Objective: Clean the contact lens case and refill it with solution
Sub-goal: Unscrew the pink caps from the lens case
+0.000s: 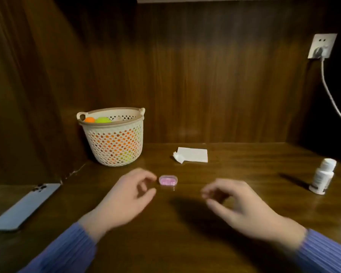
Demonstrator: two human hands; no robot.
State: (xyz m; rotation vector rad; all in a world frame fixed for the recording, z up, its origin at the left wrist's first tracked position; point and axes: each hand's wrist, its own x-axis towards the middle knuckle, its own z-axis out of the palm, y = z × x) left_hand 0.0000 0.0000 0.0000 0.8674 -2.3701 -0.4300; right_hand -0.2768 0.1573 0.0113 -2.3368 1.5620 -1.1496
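The contact lens case, a small pink oval with a clear shell, lies flat on the wooden worktop near the middle of the view, its lid seemingly shut. No writing on it can be read. The white solution bottle stands upright at 3 o'clock from the case, well apart; its label carries dark print too blurred to read.

The left hand hovers at 8 o'clock from the case, thumb and forefinger curved toward each other with a gap between them, the fingertips just beside the case's left end; whether they touch it I cannot tell. This grip holds nothing. The right hand hovers at 4 o'clock from the case, clearly apart from it, fingers loosely curled, grip empty.

A folded white tissue lies at 1 o'clock from the case. A perforated cream basket with orange and green balls inside stands at 10 o'clock. A phone lies face down at 8 o'clock, near the left edge. A wall socket with a plugged cable sits at upper right.
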